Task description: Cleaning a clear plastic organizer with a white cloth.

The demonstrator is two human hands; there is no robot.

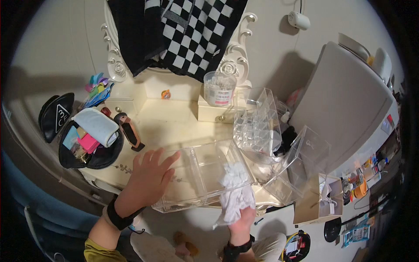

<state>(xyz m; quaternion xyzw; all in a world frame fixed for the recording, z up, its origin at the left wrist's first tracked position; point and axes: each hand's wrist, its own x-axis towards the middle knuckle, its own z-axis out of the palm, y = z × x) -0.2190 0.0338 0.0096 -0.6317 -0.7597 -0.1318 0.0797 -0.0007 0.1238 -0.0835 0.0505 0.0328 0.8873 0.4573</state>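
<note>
My right hand [242, 222] grips a crumpled white cloth [238, 201], which reaches over the near right corner of a clear plastic organizer tray [205, 201]. The tray has dividers and lies at the front of a cream dressing table [170, 111]. At the tray's left end my left hand [152, 177] is open, its fingers spread; whether it touches the tray I cannot tell. The fingers of my right hand are mostly hidden by the cloth.
A black open pouch [115, 150] holding a folded white cloth [97, 126] stands left, beside a dark brush-like object [130, 133]. Behind the tray are a tub of cotton swabs [219, 89] and a clear compartment box [257, 131]. Right: a clear panel [301, 161] and carton [312, 212].
</note>
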